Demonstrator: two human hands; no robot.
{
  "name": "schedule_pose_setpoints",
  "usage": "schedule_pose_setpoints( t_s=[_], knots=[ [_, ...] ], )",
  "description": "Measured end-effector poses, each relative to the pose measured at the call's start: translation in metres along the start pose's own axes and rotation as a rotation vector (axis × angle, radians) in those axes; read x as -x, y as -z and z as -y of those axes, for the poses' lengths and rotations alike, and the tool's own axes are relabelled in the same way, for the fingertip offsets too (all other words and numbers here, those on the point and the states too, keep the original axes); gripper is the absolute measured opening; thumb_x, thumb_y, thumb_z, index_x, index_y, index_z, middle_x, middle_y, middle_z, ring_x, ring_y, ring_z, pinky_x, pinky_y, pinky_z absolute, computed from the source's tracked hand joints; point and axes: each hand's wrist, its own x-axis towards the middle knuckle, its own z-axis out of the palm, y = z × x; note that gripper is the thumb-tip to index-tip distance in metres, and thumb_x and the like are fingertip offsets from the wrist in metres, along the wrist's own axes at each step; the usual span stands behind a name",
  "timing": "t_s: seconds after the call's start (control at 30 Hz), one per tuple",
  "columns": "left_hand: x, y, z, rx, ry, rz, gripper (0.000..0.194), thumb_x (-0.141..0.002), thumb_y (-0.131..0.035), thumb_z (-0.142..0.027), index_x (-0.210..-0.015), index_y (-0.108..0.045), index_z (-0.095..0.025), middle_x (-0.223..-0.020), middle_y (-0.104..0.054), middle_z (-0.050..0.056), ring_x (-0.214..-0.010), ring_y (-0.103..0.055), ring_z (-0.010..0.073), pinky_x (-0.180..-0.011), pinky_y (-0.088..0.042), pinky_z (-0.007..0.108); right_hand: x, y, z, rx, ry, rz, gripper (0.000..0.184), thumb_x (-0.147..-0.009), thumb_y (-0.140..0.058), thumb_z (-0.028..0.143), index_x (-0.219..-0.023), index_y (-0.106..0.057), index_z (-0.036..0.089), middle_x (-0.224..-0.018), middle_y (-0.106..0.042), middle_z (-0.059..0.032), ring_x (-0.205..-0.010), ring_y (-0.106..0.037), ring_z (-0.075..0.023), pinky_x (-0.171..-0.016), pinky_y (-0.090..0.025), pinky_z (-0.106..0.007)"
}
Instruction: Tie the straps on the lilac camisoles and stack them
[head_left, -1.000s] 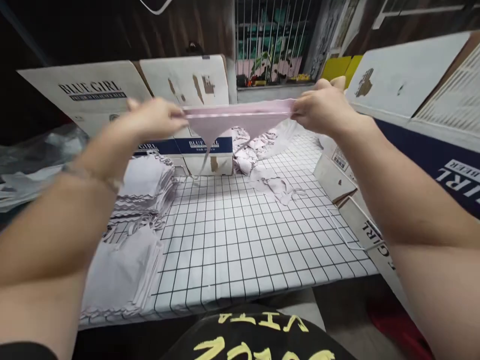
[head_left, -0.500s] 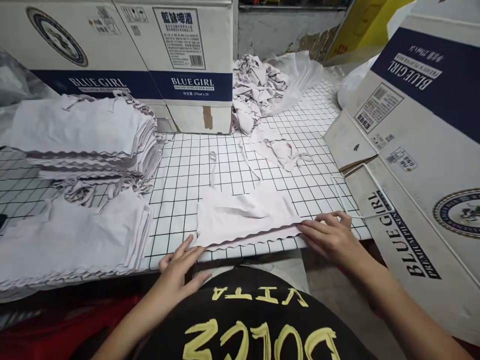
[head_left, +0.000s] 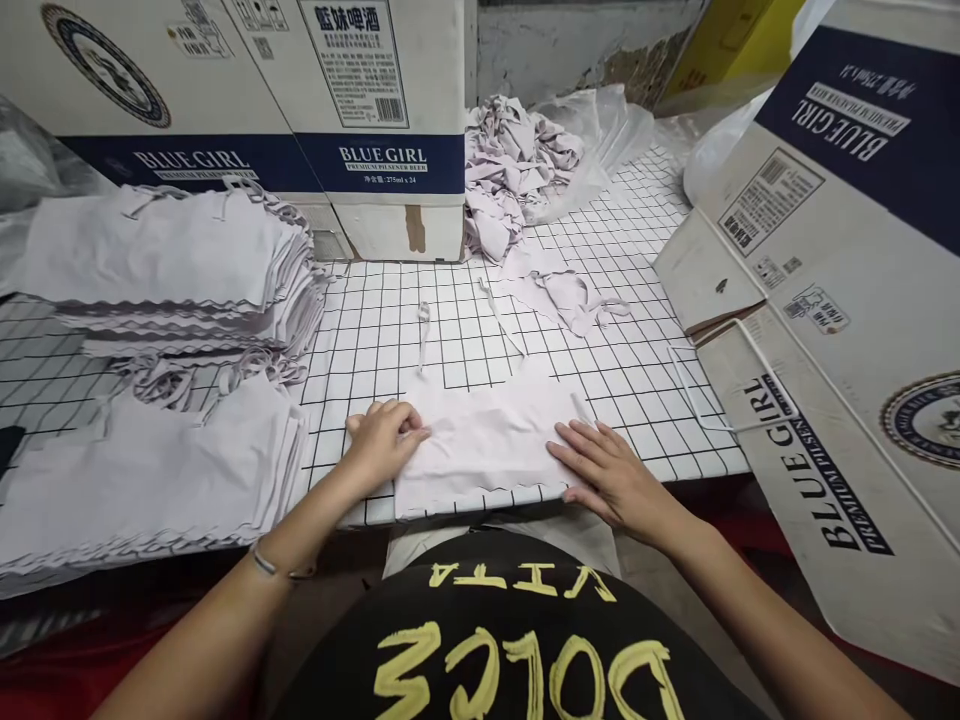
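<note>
Pale pink top (head_left: 487, 440) lies flat on the tabletop (head_left: 487, 320). Left hand (head_left: 385, 437) pinches its left edge; right hand (head_left: 607, 470) rests spread, unclenched, on its right side.

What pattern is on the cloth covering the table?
Black grid lines on white, on the tablecloth; the head view shows it best.

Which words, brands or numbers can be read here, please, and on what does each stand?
"BLUE GIRL": back carton, twice; right carton, twice.
"PREMIUM PILSENER BEER": back carton.
"净含量:275ml x 24": back carton.
"藍妹啤酒": back carton.
"DOLCE VITA": black shirt, upside down.
Fine label print: too small.
</note>
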Motion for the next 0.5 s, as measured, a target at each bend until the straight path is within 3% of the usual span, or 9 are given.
schedule_pose_setpoints(
  t_s=[0.07, 0.13, 0.23, 0.3, 0.33, 0.43, 0.5],
  knots=[
    [-0.005, 0.008, 0.011, -0.008, 0.007, 0.088, 0.018, -0.084, -0.055, -0.036, -0.079, -0.060, -0.020, -0.092, -0.063, 0.004, -0.099, -0.055, 0.0264, -0.088, -0.034, 0.044, 0.008, -0.006, 0.000, 0.030, 0.011, 0.061, 0.063, -0.092, -0.051, 0.050, -0.149, -0.034, 0.027, -0.154, -0.035, -0.0093, -0.143, -0.029, -0.0304, -0.113, -0.026, -0.054],
    [-0.009, 0.020, 0.020, -0.003, 0.010, 0.122, 0.015, -0.082, -0.056, -0.035, -0.079, -0.059, -0.020, -0.094, -0.062, 0.004, -0.099, -0.055, 0.0258, -0.089, -0.034, 0.044, 0.012, -0.005, 0.002, 0.032, 0.034, 0.082, 0.065, -0.092, -0.051, 0.052, -0.150, -0.032, 0.029, -0.155, -0.033, -0.0082, -0.144, -0.027, -0.0309, -0.114, -0.021, -0.058],
    [-0.029, 0.032, 0.022, 0.012, 0.054, -0.074, 0.021, -0.083, -0.055, -0.041, -0.088, -0.058, -0.021, -0.101, -0.061, 0.006, -0.100, -0.056, 0.0255, -0.088, -0.038, 0.041, -0.007, 0.002, 0.010, -0.025, 0.047, 0.016, 0.058, -0.093, -0.050, 0.048, -0.147, -0.037, 0.029, -0.150, -0.042, -0.0073, -0.141, -0.032, -0.0301, -0.116, -0.017, -0.060],
    [-0.053, 0.033, 0.016, -0.027, 0.100, -0.219, 0.030, -0.083, -0.054, -0.049, -0.084, -0.058, -0.020, -0.100, -0.062, 0.008, -0.099, -0.056, 0.0273, -0.087, -0.039, 0.041, -0.040, 0.004, 0.020, -0.099, 0.068, -0.047, 0.052, -0.095, -0.048, 0.045, -0.144, -0.043, 0.026, -0.148, -0.045, -0.0079, -0.140, -0.035, -0.0278, -0.117, -0.018, -0.056],
    [-0.065, 0.032, 0.012, -0.053, 0.112, -0.227, 0.032, -0.082, -0.056, -0.052, -0.079, -0.058, -0.020, -0.097, -0.063, 0.009, -0.098, -0.056, 0.0283, -0.088, -0.039, 0.042, -0.062, 0.003, 0.027, -0.137, 0.090, -0.060, 0.052, -0.096, -0.046, 0.045, -0.143, -0.045, 0.023, -0.148, -0.045, -0.0089, -0.140, -0.036, -0.0270, -0.118, -0.019, -0.054],
    [-0.094, 0.027, 0.000, -0.049, 0.103, -0.107, 0.029, -0.077, -0.065, -0.044, -0.066, -0.055, -0.019, -0.087, -0.065, 0.008, -0.091, -0.058, 0.0279, -0.087, -0.039, 0.043, -0.132, -0.011, 0.049, -0.218, 0.146, 0.007, 0.064, -0.095, -0.043, 0.053, -0.145, -0.041, 0.013, -0.152, -0.037, -0.0141, -0.142, -0.031, -0.0292, -0.119, -0.020, -0.050],
    [-0.101, 0.026, -0.004, 0.100, 0.107, -0.109, 0.024, -0.077, -0.064, -0.031, -0.062, -0.049, -0.019, -0.079, -0.065, 0.006, -0.083, -0.060, 0.0243, -0.081, -0.042, 0.038, -0.168, -0.026, 0.059, -0.241, 0.133, 0.090, 0.072, -0.094, -0.042, 0.057, -0.147, -0.037, 0.008, -0.153, -0.034, -0.0178, -0.144, -0.027, -0.0316, -0.119, -0.021, -0.050]
  ],
)
